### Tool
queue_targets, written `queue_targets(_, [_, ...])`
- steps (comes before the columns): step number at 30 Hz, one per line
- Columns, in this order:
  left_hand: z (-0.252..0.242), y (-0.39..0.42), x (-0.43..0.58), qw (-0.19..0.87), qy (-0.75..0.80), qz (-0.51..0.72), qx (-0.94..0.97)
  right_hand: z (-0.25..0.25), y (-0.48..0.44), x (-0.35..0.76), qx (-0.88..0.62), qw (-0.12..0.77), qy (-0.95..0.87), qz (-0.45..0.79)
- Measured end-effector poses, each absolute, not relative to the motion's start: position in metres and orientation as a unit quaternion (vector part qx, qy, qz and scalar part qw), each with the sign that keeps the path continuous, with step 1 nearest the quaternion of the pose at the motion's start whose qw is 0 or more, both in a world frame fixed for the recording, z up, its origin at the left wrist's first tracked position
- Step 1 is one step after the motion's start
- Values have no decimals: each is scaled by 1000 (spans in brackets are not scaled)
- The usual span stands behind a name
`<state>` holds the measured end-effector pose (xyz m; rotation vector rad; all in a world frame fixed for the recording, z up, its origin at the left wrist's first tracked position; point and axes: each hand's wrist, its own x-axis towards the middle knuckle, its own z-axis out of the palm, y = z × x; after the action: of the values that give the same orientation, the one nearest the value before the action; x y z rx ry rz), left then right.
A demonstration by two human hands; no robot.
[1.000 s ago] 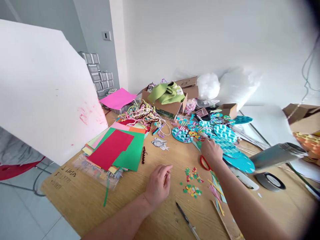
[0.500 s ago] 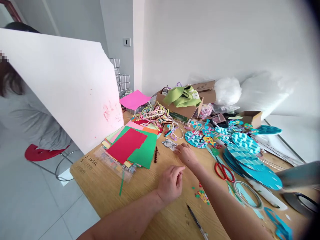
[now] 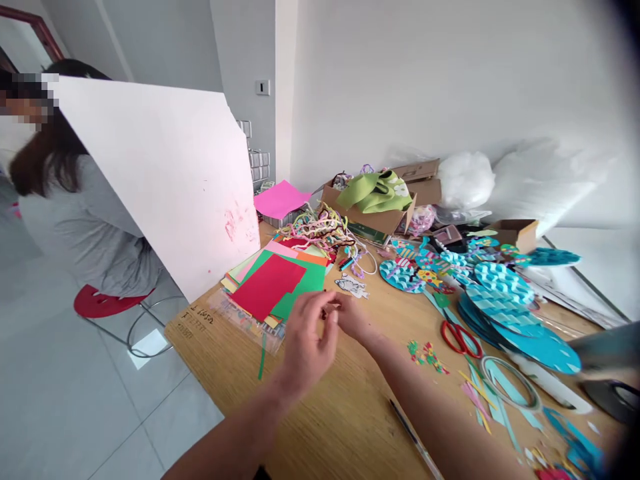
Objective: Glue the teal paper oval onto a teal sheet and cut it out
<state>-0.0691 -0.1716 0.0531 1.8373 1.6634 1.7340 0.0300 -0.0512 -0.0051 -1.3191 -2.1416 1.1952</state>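
Note:
My left hand [image 3: 305, 340] and my right hand [image 3: 353, 317] meet above the wooden table [image 3: 320, 420], just right of a stack of coloured paper [image 3: 273, 287] with a red sheet on top. Both hands are pinched, fingertips almost touching. Something small and dark shows between them; I cannot make out what it is. A grey paper fish cutout [image 3: 351, 285] lies just behind the hands. Red-handled scissors [image 3: 461, 338] and small coloured paper bits [image 3: 425, 353] lie to the right of my right forearm.
A large white board [image 3: 165, 180] leans at the table's left, with a seated person [image 3: 75, 213] on a red stool [image 3: 100, 303] behind it. Teal paper fish [image 3: 505, 287], a cardboard box [image 3: 375, 217], a tape ring [image 3: 510, 390] and a pen [image 3: 415, 440] crowd the right side.
My right hand has left the scissors and teal fish, passed the grey fish cutout and joined my left hand, which lifted off the table. The view has swung left, showing the seated person.

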Motion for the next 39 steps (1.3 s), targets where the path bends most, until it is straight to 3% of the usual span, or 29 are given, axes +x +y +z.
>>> queue_targets(7, [4, -214, -147, 8, 674, 447, 589, -8, -60, -3, -510, 163, -694, 481])
queue_targets(14, [-30, -229, -161, -11, 692, 387, 609, -10, -73, -26, -510, 174, -704, 462])
queue_targets(19, [-36, -230, -166, -25, 674, 405, 618, 15, -82, 12, -512, 211, -723, 414])
queue_targets(24, [-45, -242, -168, -39, 645, 424, 635, 36, -111, 127, -567, 250, -698, 358])
queue_targets(28, [-46, -249, -157, -39, 623, 423, 657, 19, -165, 205, -638, 221, -692, 256])
queue_targets(32, [-33, -246, -138, -70, 583, 443, 677, -10, -224, 217, -680, 159, -678, 228])
queue_targets(39, [-18, -237, -106, -50, 541, 463, 700, -31, -258, 200, -652, 210, -713, 147])
